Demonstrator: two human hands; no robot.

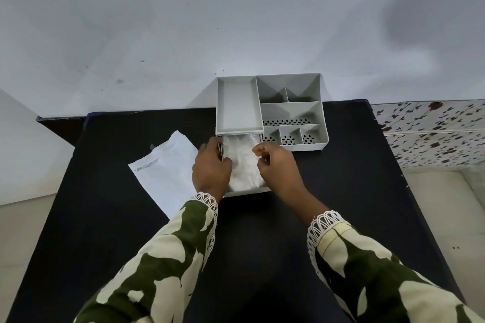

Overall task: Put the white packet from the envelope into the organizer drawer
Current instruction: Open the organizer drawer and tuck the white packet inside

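A grey desk organizer [291, 113] stands at the back of the black table. Its drawer [246, 193] is pulled out toward me below the left tray. The white packet [242, 165], in clear wrap, lies inside the drawer. My left hand [211, 168] grips the packet's left edge at the drawer's left wall. My right hand [278, 165] pinches the packet's right edge with curled fingers. The white envelope [164, 170] lies flat on the table to the left of the drawer, partly under my left wrist.
The black table [354, 191] ends against a pale wall behind the organizer. A floral-patterned surface [433, 134] sits to the right of the table. Pale floor shows on both sides.
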